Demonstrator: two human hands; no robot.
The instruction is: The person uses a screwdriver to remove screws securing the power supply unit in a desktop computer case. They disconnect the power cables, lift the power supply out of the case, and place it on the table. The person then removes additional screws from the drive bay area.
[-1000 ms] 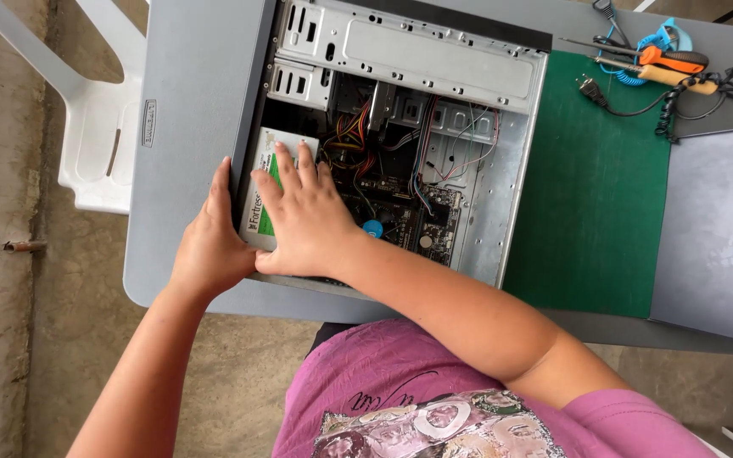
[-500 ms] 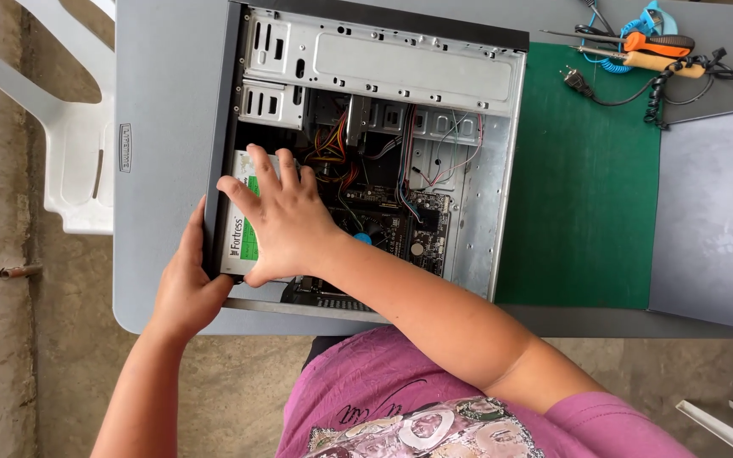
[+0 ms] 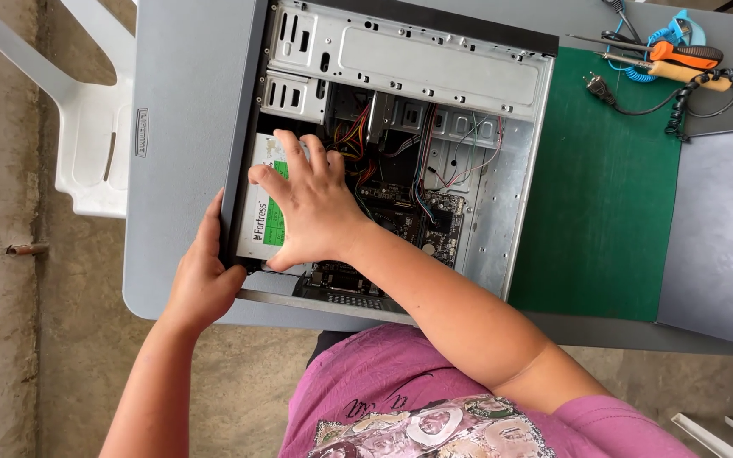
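Table [image 3: 180, 127]: grey top, filling most of the view, carrying everything below.
Computer case [image 3: 434, 59]: open, silver metal, lying on its side on the table, inside facing up, partly over the green mat.
Green mat [image 3: 604, 195]: flat on the table, right of the case, just under its right edge.
White plastic chair [image 3: 86, 161]: beyond the table's left edge, on the concrete floor.
Power supply [image 3: 258, 222]: silver box with a green and white label, sitting in the lower left corner of the case, against the black left wall.
Circuit board [image 3: 422, 216]: dark, in the bottom of the case, right of the power supply, with coloured wires above it.
Right hand [image 3: 311, 208]: palm down on top of the power supply, 4 fingers spread and reaching up over its label and upper edge, thumb along its lower side.
Left hand [image 3: 201, 276]: outside the case at its lower left corner, fingers together and curled against the black wall, thumb side hidden.
Tools [image 3: 672, 64]: orange-handled ones and a blue coiled cable, top right of the table, well apart from both hands.
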